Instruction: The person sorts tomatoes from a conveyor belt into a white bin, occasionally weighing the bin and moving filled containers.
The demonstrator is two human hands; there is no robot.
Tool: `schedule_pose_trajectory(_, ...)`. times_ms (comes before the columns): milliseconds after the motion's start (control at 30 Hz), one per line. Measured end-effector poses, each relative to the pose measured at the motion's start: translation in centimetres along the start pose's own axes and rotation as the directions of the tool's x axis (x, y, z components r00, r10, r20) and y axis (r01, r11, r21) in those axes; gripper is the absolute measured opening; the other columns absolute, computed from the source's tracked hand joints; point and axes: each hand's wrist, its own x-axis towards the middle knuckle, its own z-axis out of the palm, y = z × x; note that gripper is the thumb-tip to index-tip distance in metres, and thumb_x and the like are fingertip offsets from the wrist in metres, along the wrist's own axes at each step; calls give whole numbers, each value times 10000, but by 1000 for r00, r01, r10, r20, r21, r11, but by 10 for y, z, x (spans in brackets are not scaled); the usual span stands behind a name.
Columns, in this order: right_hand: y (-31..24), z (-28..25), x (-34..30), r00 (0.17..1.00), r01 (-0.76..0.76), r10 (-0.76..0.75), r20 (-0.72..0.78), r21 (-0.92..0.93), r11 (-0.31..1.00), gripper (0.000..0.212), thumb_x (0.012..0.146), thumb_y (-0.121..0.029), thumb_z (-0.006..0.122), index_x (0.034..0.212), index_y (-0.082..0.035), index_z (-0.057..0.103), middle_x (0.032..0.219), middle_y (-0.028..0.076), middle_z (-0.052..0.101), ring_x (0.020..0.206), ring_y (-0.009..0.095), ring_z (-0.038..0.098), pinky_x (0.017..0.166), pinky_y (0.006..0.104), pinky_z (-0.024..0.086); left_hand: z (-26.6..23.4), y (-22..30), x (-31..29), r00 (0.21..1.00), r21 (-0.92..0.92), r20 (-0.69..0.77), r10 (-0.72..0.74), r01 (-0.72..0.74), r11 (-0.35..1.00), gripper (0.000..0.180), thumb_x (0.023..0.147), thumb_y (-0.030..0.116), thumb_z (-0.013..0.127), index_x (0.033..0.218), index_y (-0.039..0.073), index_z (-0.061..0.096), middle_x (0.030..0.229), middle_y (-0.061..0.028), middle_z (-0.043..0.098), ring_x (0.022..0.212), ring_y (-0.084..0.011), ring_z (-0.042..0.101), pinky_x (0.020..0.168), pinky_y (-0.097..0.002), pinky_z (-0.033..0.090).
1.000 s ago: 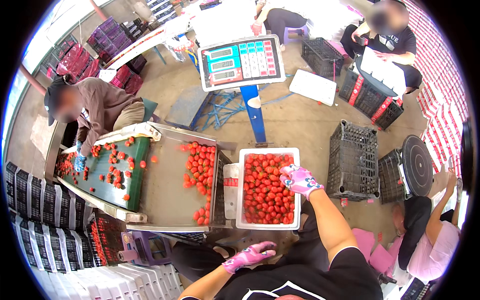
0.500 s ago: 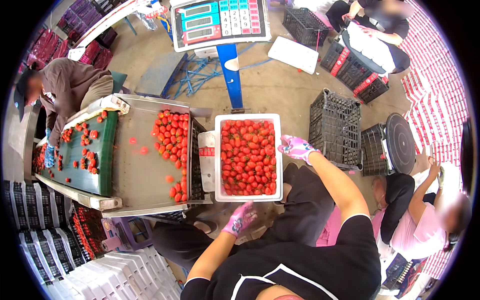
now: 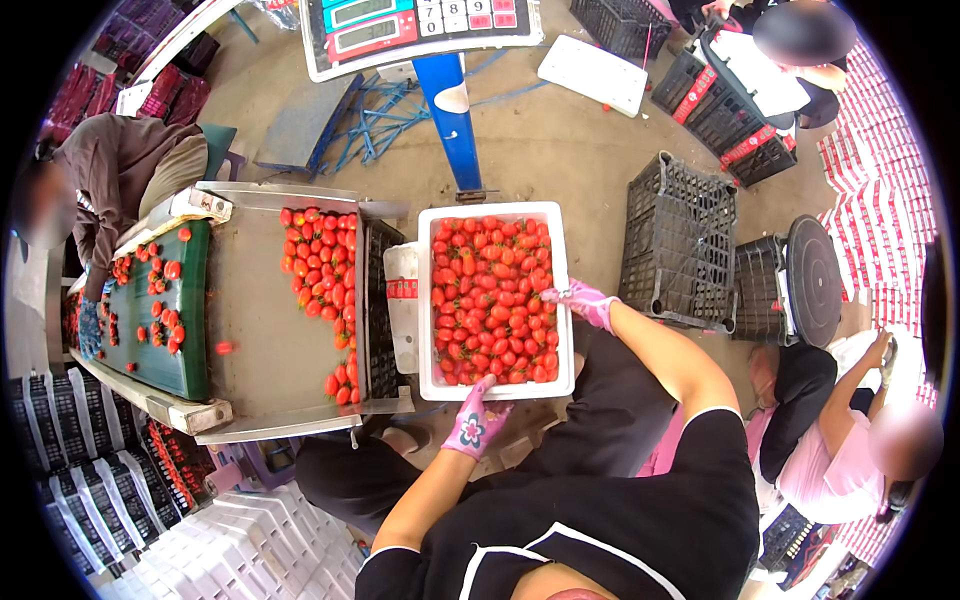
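A white foam box (image 3: 427, 300) full of small red tomatoes (image 3: 495, 300) is in front of me, below a weighing scale. My left hand (image 3: 474, 427), in a pink patterned glove, holds the near wall, its thumb over the rim. At the right wall is my right hand (image 3: 588, 303), gloved alike, its fingers hooked over the rim onto the tomatoes. The box's underside is hidden.
Left of the box, a metal chute (image 3: 260, 340) holds tomatoes, fed by a green conveyor belt (image 3: 190, 330) where a co-worker's gloved hand (image 3: 90, 328) rests. The scale (image 3: 420, 35) stands beyond on a blue post (image 3: 447, 120). Black crates (image 3: 680, 240) stand at right.
My left hand has come up to the box's near wall and taken hold of the rim. My right hand's fingers have moved in over the right rim. The view has shifted slightly.
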Motion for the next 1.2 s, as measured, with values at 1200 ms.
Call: schedule_pose_trajectory(1200,104,-213,-122,539,836,-82,-838,521,172,291,761,-127,632,1020,-31,543,808,89,538,759,236,549,722,369,459,-3,61,-73,960,712,260,-103,-118,693,329,916,187,554,1212,62,485,1074,-53,577,945,-157,585,756,-278,502)
